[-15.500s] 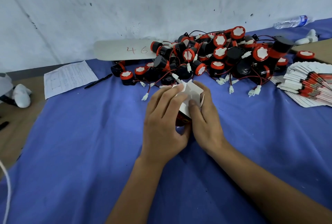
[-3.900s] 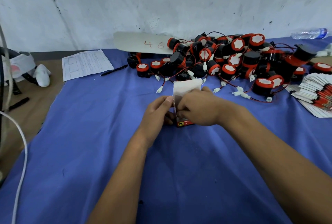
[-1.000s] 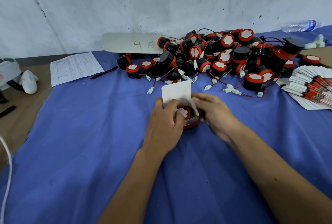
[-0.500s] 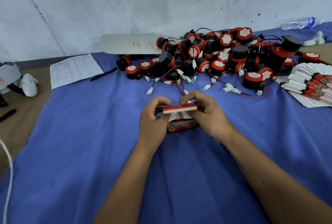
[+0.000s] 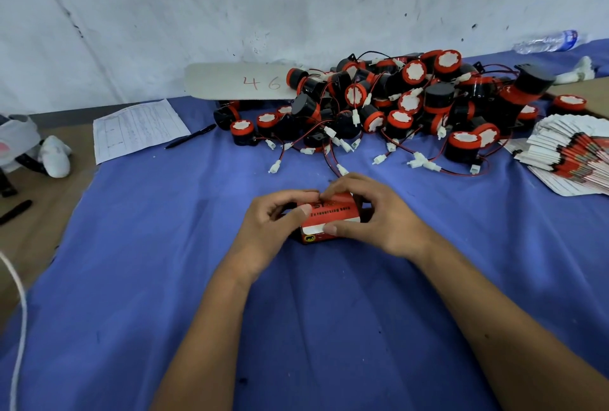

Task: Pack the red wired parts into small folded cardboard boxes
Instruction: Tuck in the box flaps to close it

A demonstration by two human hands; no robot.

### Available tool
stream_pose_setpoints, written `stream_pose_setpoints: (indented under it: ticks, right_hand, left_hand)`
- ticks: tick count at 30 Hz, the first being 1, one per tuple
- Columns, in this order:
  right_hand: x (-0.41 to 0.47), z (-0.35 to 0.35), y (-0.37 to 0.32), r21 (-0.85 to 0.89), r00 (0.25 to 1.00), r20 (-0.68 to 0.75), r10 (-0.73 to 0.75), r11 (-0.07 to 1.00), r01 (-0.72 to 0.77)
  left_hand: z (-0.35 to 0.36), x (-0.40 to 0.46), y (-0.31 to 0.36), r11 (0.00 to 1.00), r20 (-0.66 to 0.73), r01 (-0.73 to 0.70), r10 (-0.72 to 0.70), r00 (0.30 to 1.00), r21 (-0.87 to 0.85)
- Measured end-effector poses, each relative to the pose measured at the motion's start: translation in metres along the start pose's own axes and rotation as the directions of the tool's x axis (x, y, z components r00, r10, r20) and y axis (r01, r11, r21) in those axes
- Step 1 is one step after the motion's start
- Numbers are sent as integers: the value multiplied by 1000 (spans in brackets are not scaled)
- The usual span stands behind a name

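Both hands, the left hand [image 5: 267, 226] and the right hand [image 5: 372, 213], clamp the small red cardboard box [image 5: 329, 218] on the blue-covered counter [image 5: 164, 262], probably to press its lid closed.

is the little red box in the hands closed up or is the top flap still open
Closed, or nearly so: the red box shows its printed top flap lying flat, with the left hand and right hand gripping it; fingers hide the far edge.

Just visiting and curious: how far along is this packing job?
Early, it seems. No finished boxes show. In hand: both the left hand and right hand grip one red box, its top flap folded down. Left: a big pile of red wired parts and a stack of flat boxes.
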State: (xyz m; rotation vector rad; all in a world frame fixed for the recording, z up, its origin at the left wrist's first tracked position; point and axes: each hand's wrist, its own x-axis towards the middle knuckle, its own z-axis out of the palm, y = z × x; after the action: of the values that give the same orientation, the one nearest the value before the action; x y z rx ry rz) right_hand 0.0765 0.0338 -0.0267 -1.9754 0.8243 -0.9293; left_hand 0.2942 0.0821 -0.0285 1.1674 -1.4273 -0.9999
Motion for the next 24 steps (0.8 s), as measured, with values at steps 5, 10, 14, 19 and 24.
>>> stream_pose_setpoints:
  ticks: [5,10,14,19,24]
  right_hand:
    - [0,5,0,-62,997,-50,-55,997,52]
    - [2,8,3,-106,994,-83,-72,992,63]
    - [1,8,4,-140,993,-72,-97,986,86]
    - [3,9,6,-107,991,-87,-104,990,95]
    - [4,13,6,-167,989,-111,-103,982,83]
  left_hand:
    - [-3,-1,-7,1000,17,-11,11,1000,21]
    - [-5,1,-11,999,21,-29,28,999,44]
    - [-5,0,-8,999,31,-23,22,999,40]
    - [-6,1,-9,994,38,-15,11,999,113]
    - [-5,1,-8,980,28,-38,34,999,194]
